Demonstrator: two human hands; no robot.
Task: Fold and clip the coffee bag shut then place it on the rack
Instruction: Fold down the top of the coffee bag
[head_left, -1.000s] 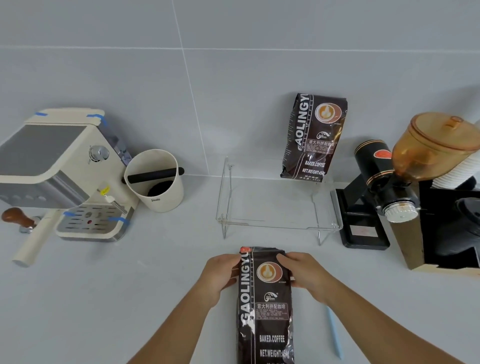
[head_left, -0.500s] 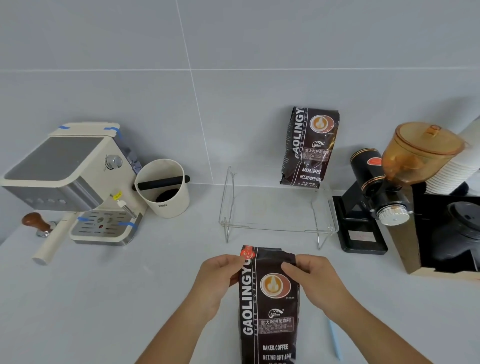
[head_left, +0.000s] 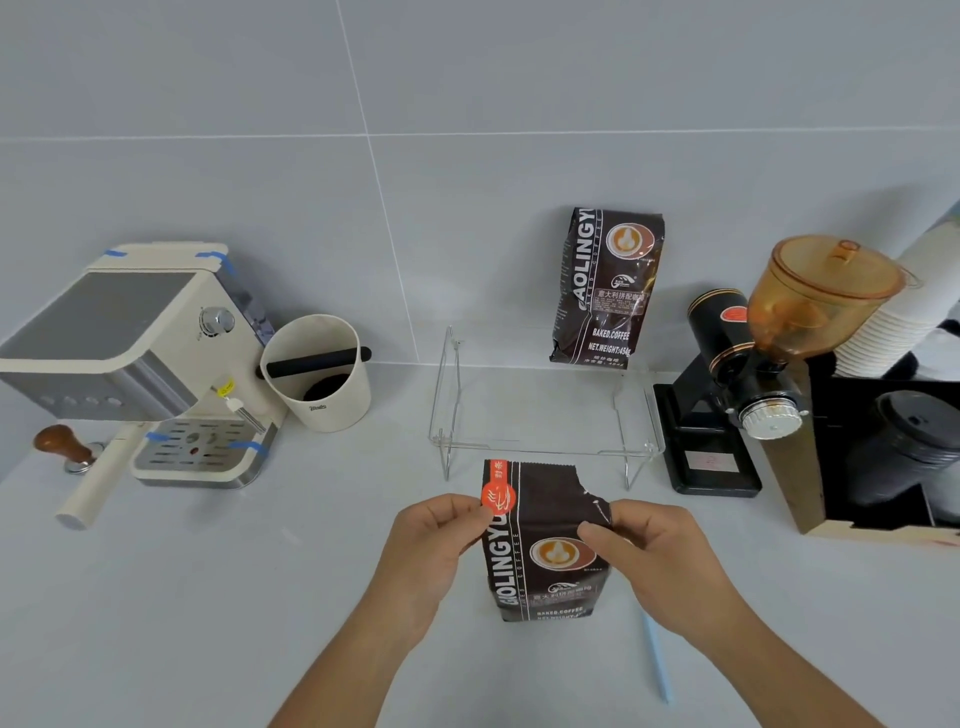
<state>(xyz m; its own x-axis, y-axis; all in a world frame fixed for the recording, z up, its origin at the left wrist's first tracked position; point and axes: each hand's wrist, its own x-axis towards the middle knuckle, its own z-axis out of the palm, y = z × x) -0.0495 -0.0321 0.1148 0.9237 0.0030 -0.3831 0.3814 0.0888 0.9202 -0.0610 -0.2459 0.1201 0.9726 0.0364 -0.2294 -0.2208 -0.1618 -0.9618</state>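
A dark brown coffee bag (head_left: 543, 561) stands upright on the counter in front of me, its top flap unfolded and torn at the right corner. My left hand (head_left: 431, 545) pinches the bag's upper left edge by the orange sticker. My right hand (head_left: 641, 551) pinches its upper right edge. Behind the bag is a clear acrylic rack (head_left: 545, 415). A second coffee bag (head_left: 605, 288) stands on the rack's back right, leaning on the wall. A pale blue clip stick (head_left: 655, 657) lies on the counter under my right forearm.
An espresso machine (head_left: 130, 358) with a tamper (head_left: 62, 447) sits at the left, a cream knock box (head_left: 317, 379) beside it. A black grinder (head_left: 737, 384) with an amber hopper, stacked paper cups (head_left: 904, 322) and a black lid holder (head_left: 893, 457) stand at the right.
The bag has been raised from lying flat to standing upright, and its folded top has opened out into a tall flap. Both hands moved up with it.
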